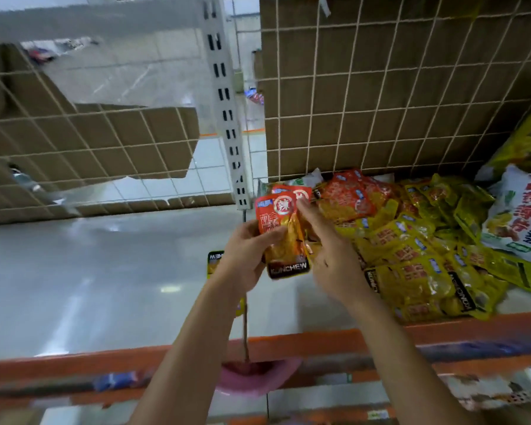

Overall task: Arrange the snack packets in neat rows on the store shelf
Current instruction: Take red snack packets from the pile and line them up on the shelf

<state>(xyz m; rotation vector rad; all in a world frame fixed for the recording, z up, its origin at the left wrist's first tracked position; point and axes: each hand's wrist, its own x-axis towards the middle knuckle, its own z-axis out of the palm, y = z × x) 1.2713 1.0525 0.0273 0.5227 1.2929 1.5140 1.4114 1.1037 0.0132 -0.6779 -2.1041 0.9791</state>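
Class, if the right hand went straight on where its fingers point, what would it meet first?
The red packets gripped by the left hand; the right hand seems to touch their top edge, though depth is unclear.

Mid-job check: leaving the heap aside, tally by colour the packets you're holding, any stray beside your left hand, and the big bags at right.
Red packets in the left hand: 2 showing
Yellow packet beside that hand: 1
White bag: 1
Yellow-green bag: 1
Total: 5
The heap is too jumbled to count.
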